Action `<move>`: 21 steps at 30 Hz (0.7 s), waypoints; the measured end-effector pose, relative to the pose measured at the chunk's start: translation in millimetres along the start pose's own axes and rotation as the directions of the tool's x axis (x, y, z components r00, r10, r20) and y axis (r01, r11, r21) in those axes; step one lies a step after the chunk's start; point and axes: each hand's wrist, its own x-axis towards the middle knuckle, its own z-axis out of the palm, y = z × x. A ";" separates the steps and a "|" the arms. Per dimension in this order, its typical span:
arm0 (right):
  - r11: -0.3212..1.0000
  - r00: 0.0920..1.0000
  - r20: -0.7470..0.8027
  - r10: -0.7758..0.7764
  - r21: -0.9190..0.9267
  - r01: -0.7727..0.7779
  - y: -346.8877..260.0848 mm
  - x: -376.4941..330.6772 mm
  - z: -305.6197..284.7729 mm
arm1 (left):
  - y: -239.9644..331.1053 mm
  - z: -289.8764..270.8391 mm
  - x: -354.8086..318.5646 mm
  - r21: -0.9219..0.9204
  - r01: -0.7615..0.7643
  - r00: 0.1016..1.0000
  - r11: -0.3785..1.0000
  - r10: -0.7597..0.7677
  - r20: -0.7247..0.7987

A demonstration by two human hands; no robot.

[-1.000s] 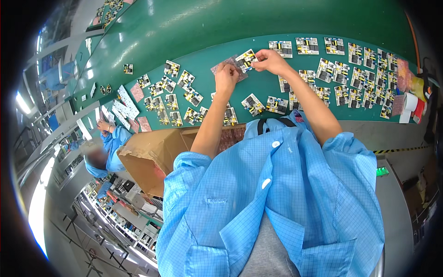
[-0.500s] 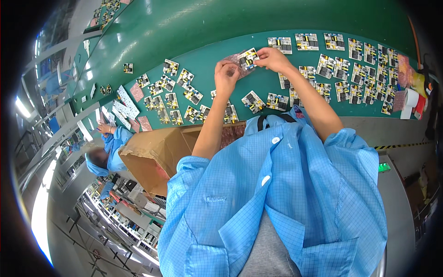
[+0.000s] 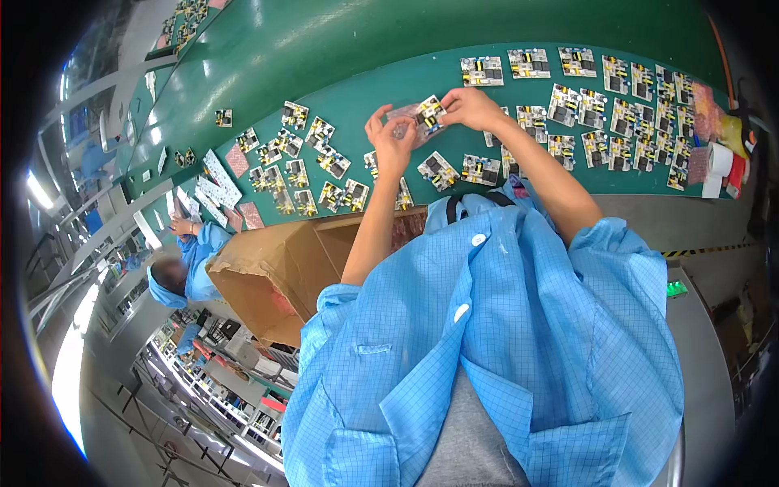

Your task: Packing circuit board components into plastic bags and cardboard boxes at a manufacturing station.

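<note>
Over the green bench I hold a bubble-wrap bag [image 3: 403,114] and a circuit board [image 3: 429,114] between my hands. My left hand [image 3: 391,140] pinches the clear pinkish bag, some of its fingers raised. My right hand [image 3: 474,109] is closed on the right edge of the board, which carries yellow and black parts. The board lies against or partly inside the bag; which of the two cannot be told. Just below, closer to me, lie two loose boards, one tilted [image 3: 439,170] and one straighter [image 3: 480,170].
Rows of similar boards [image 3: 614,152] cover the bench's right side; scattered ones [image 3: 333,163] lie left. Pink bubble wrap [image 3: 706,112] and a white roll [image 3: 719,160] sit at the right end. An open cardboard box [image 3: 272,264] stands at the near edge. A co-worker [image 3: 195,264] works at far left.
The board and bag have shifted slightly left and down in the picture, with the bag covering more of the board's left side. My left fingers are spread more. The whole view has shifted slightly.
</note>
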 end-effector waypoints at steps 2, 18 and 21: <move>0.998 0.999 0.049 0.008 -0.064 -0.004 -6.5 -5.4 2.9 | 0.9 0.4 -3.4 0.040 -0.002 1.000 0.999 0.003 -0.017; 0.990 0.983 -0.152 0.107 0.102 -0.092 -7.9 -28.2 17.7 | 16.5 -5.0 -11.4 0.013 -0.035 0.990 0.999 0.037 -0.139; 0.970 0.959 -0.227 0.170 0.208 -0.123 -11.5 -32.2 20.7 | 17.4 -4.4 -13.0 -0.014 -0.012 0.986 1.000 0.010 -0.166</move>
